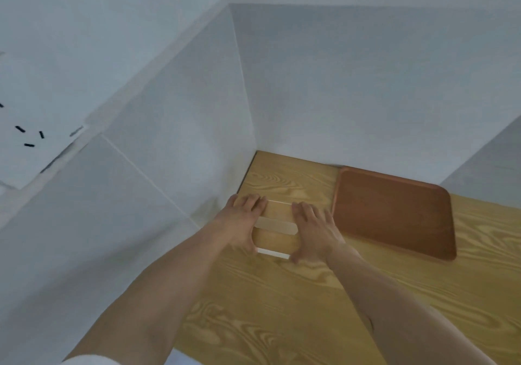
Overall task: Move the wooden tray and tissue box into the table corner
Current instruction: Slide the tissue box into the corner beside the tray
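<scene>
light: soft, even, bright | shadows: faint beneath both forearms | glare: none | focus: slightly soft throughout | edges: wide-angle bending of wall lines

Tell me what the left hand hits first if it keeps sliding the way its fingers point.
Probably nothing at once: beyond the left hand lies bare light pine tabletop, then the white back wall near the corner. The reddish-brown wooden tray sits off to the right. Depth is uncertain.

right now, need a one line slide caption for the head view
Both hands, left and right, grip the tissue box near the table corner, the empty wooden tray beside it against the wall.
</scene>
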A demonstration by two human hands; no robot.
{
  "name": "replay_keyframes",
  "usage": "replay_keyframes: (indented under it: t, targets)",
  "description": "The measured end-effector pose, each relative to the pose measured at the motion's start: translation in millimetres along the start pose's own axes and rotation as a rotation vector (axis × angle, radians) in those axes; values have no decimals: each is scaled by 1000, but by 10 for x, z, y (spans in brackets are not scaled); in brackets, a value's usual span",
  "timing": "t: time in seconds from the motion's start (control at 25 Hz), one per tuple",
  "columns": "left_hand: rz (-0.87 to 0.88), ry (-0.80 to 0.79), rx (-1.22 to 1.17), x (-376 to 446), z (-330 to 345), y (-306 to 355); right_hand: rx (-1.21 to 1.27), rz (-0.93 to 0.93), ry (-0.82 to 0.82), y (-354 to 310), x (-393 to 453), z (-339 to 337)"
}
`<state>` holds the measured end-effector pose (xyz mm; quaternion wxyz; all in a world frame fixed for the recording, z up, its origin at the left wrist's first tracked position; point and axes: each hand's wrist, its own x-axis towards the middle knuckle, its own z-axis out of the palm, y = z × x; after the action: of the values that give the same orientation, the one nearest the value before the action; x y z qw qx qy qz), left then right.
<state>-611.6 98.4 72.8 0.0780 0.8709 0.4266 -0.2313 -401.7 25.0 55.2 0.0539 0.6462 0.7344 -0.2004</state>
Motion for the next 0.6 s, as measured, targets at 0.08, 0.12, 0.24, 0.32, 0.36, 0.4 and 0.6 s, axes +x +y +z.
replay_keyframes:
  t: [0.08, 0.12, 0.24, 0.32, 0.36, 0.4, 0.6]
  targets:
    - [18, 2, 17, 149, 2, -109, 8, 29, -9, -16, 147, 10]
    - [29, 7, 15, 223, 3, -171, 13, 37, -18, -12, 227, 1]
    - [34, 4, -11, 367, 14, -322, 10, 43, -45, -11, 423, -43]
    - [34, -8, -24, 458, 20, -421, 9, 48, -49, -42, 549, -57]
    - [39, -10, -23, 501, 19, -459, 10, 54, -49, -59, 598, -62]
    - [46, -13, -21, 537, 16, -490, 11, 61, -50, -75, 640, -65]
    - [76, -42, -35, 629, -1, -537, 8, 90, -69, -90, 711, -71]
